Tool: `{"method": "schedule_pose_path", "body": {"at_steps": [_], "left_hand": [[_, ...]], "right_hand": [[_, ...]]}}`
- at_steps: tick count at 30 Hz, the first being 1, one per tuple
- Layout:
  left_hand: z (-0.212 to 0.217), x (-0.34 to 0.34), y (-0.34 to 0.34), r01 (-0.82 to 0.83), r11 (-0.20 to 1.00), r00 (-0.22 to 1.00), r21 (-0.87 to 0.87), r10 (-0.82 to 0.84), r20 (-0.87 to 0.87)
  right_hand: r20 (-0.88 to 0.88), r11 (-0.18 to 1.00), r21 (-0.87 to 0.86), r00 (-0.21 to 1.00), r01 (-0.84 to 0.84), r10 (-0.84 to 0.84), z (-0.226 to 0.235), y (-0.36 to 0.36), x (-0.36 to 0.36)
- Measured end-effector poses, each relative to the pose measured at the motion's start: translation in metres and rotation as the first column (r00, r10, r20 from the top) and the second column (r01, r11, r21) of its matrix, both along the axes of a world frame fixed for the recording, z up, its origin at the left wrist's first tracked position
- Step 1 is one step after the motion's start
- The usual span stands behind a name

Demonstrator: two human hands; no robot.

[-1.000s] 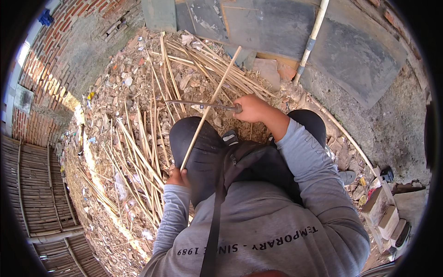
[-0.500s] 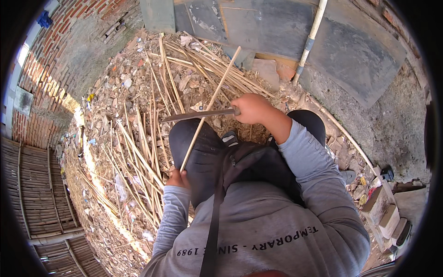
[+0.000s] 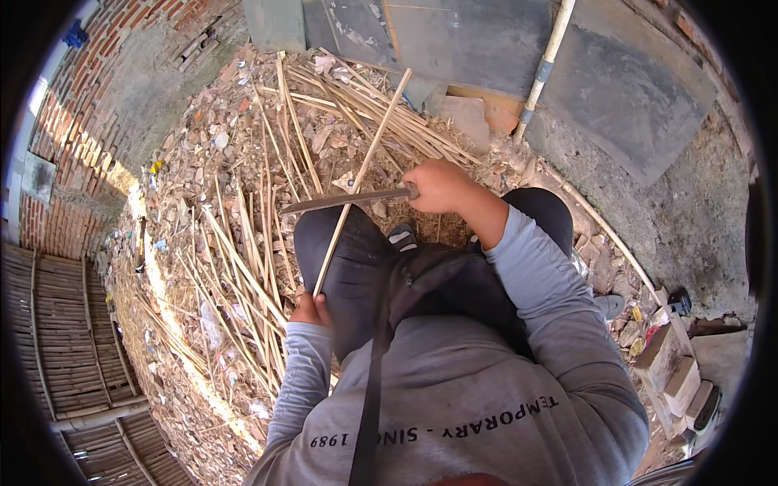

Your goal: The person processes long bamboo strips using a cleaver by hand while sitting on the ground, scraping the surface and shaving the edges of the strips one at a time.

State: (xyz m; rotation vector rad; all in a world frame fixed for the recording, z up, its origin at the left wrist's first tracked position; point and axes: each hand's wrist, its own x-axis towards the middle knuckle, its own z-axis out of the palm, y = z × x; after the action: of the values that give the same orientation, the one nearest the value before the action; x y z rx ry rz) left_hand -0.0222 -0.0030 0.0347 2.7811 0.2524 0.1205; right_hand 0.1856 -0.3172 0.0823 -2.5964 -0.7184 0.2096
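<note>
My left hand [image 3: 310, 309] is closed around the lower end of a long pale bamboo strip [image 3: 369, 158]. The strip slants up and to the right across my left knee, its far end in the air above the ground. My right hand [image 3: 442, 188] grips the handle of a long machete [image 3: 348, 198]. Its dark blade points left and crosses the strip just above my knee. From this angle I cannot tell how deeply the edge meets the strip, but the two overlap there.
Several bamboo strips [image 3: 247, 251] lie to the left of my leg, and a further pile [image 3: 381, 109] lies ahead. Stones and litter cover the ground. Grey panels [image 3: 486, 49] and a pale pole [image 3: 545, 69] stand ahead; wood blocks [image 3: 677, 381] sit at right.
The strip and machete have shifted slightly left in the picture, and the blade tilts a little more, its tip lower than its handle. Both hands keep their hold.
</note>
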Motion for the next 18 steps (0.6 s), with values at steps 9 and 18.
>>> {"method": "schedule_pose_path", "body": {"at_steps": [9,18], "left_hand": [[0.002,0.001,-0.001,-0.014,1.0,1.0,0.011,0.014,0.0],[0.003,0.001,0.0,-0.017,0.999,1.0,-0.03,0.016,-0.023]], "right_hand": [[-0.012,0.977,0.158,0.99,0.141,-0.141,-0.017,-0.01,0.013],[-0.041,0.999,-0.024,0.998,0.045,-0.046,0.0,-0.001,0.003]]}}
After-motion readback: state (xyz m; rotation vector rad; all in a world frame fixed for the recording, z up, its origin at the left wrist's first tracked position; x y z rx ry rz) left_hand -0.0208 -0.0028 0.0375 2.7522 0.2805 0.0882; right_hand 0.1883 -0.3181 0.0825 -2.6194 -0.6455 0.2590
